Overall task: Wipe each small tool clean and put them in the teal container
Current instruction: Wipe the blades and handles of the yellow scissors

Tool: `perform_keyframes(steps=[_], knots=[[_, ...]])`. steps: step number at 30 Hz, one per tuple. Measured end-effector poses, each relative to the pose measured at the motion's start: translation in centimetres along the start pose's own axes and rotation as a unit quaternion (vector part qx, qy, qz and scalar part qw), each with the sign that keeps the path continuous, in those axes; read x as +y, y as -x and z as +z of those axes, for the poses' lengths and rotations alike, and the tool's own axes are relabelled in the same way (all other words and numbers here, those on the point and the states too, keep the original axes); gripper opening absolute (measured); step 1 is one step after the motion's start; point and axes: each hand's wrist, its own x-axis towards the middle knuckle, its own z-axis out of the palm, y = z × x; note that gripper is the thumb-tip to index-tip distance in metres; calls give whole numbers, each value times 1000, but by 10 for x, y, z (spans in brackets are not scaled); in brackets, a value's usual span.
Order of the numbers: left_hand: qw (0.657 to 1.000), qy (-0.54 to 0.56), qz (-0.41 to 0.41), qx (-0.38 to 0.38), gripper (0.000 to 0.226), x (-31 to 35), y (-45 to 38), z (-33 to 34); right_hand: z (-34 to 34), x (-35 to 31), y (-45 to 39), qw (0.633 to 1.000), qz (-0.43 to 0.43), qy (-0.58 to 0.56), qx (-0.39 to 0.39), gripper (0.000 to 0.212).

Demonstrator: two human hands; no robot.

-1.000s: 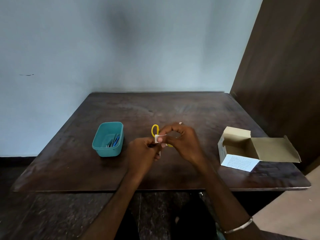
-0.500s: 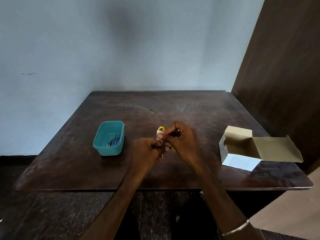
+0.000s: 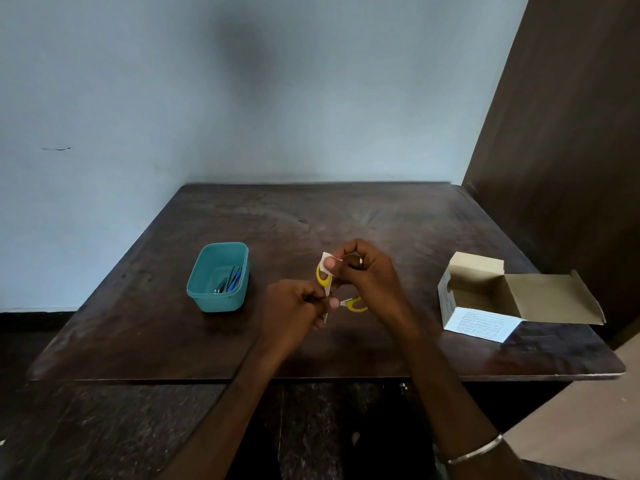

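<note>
Room: pale blue wall behind, dark wood panel on the right; head view only.
Worktop (image 3: 173,323): dark wood, scuffed, carries everything.
Scissors (image 3: 325,282): small pair w/ yellow loop handles, held up just above the worktop centre, between both hands. One loop near the right thumb, other loop lower right, blades run down toward the left hand.
Wipe (image 3: 325,262): small white square, pinched against the upper handle area.
Left hand (image 3: 294,306): fingers curled, grip closed on the blade end of the scissors; tip pokes out below the fist.
Right hand (image 3: 363,271): thumb + forefinger pinch the wipe onto the scissors; other fingers curled loose; ring on one finger, bangle on the wrist.
Teal container (image 3: 217,301): left of the hands, well apart from them; a few tools already lie inside, blue + metal, too small to name.
Cardboard box (image 3: 485,306): right side, flap open, printed white label on the near face; inside looks bare from here.
Handling, my guess: scissors are light, stiff metal w/ plastic loops, probably slick where wiped damp; blades + point are the risk, so best held by the loops or the flat of the shut blades, not the edge.
Wipe handling: soft, thin, will bunch or slip unless pinched flat.
Drop-off, my guess: low + gentle into the container, point away from fingers.
</note>
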Motion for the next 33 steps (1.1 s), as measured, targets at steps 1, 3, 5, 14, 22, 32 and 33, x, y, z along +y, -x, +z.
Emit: perform_keyframes(steps=[1,3,5,14,22,32,33], knots=[[1000,24,-7,-15,18,2,1,-1,-3,0,-2,999,2,-23,-23,17],[994,93,-21,-57,12,5,2,-4,-9,0,-4,994,7,-82,-67,14],[982,158,-29,-100,10,8,3,-7,-13,0,-5,987,21,-127,-92,10],[858,436,-94,-256,11,8,6,-4,-5,2,4,947,46,-291,-128,7],[747,560,-119,-337,18,-3,7,0,2,11,8,921,2,-360,-147,26],[708,605,-125,-342,14,-6,4,1,-3,6,4,939,-4,-321,-125,21],[722,596,-132,-324,20,-5,5,1,-3,5,4,944,-5,-312,-106,16]])
